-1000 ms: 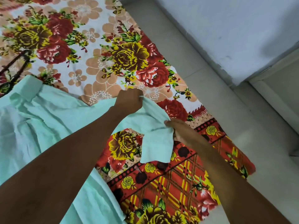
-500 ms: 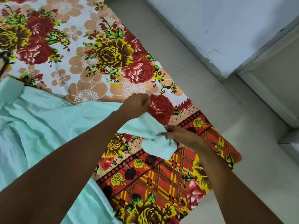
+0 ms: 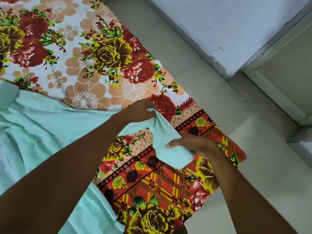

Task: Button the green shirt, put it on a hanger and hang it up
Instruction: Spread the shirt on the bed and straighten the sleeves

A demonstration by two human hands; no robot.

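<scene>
Since a moment ago, the two hands are sitting closer together, and the loose flap of cloth between them is looking more bunched and less spread out. The green shirt (image 3: 50, 125), a pale mint colour, is lying across the left side of a floral bedsheet (image 3: 108, 53) that is covering the floor (image 3: 211, 92), with one end of the shirt lifted toward the middle of the view. The left hand (image 3: 140, 110) is reaching in from the lower left, its fingers curling tightly around a pinch of the shirt's edge. The right hand (image 3: 190, 144) is coming in from the lower right, with the thumb pressing on top of the fabric and the other fingers tucking underneath, gripping the same lifted flap. The bedsheet is showing large red and yellow roses, with a red plaid border near the hands. A pale wall (image 3: 228, 27) is standing at the upper right. No brand, label or readable writing is showing anywhere.
</scene>
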